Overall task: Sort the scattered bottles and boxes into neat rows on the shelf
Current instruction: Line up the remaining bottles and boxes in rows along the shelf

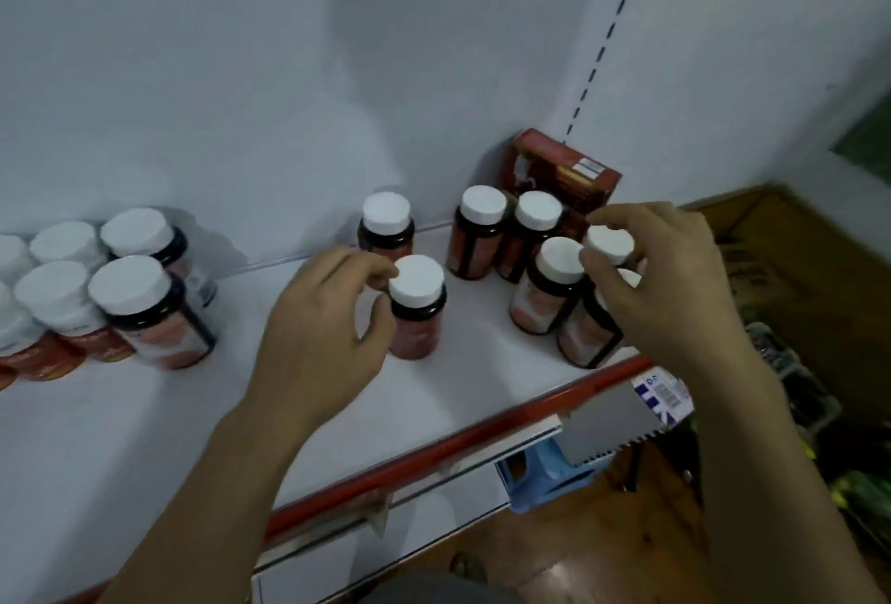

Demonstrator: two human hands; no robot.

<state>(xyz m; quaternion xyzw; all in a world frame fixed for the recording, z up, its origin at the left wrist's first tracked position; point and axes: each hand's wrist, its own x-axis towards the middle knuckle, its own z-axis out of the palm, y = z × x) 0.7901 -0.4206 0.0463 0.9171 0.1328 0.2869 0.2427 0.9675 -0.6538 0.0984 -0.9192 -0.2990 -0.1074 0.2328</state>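
Dark bottles with white caps and reddish labels stand on the white shelf (144,420). My left hand (323,319) curls round one lone bottle (417,309) in the middle, index fingertip and thumb at its cap and neck. My right hand (665,285) pinches the cap of a bottle (612,241) inside the right cluster. Three of that cluster's bottles (477,237) (535,227) (554,290) stand around it, and another (586,338) is partly hidden under my right palm. One more bottle (385,222) stands alone at the back. A red box (564,174) stands in the back right corner.
Several bottles (135,304) are packed together at the shelf's left end. The shelf has a red front edge (434,449) with a price tag (660,396) on it. Below are a blue stool (545,473) and a wooden floor; a cardboard box (771,256) sits at the right.
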